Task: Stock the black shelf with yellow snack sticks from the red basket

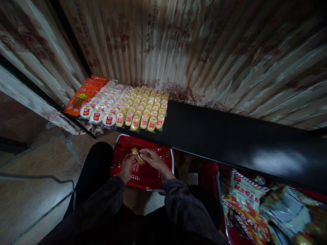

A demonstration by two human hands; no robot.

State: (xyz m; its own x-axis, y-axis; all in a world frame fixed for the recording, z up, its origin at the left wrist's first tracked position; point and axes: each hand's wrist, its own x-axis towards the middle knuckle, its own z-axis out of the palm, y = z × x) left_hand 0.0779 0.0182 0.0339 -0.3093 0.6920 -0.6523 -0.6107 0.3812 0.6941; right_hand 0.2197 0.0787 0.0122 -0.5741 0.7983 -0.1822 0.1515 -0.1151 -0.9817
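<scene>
Over a red shopping basket [167, 156], both hands are closed on one small yellow snack cake in a clear wrapper [138, 156]. My left hand [127, 166] grips its lower left side, while my right hand [151, 158] pinches it from the right. Beyond the basket, rows of similar yellow wrapped cakes [144, 109] lie close together on a black shelf [204, 129]. White round wrapped cakes [97, 115] with red labels sit to their left. At the far left end are orange snack bags [83, 97].
A second red basket [209, 180] at the lower right holds several snack bags [245, 197]. Pleated patterned curtains [158, 41] hang behind the shelf. Tiled floor [38, 177] shows at the left, crossed by a grey cable-like line [35, 177].
</scene>
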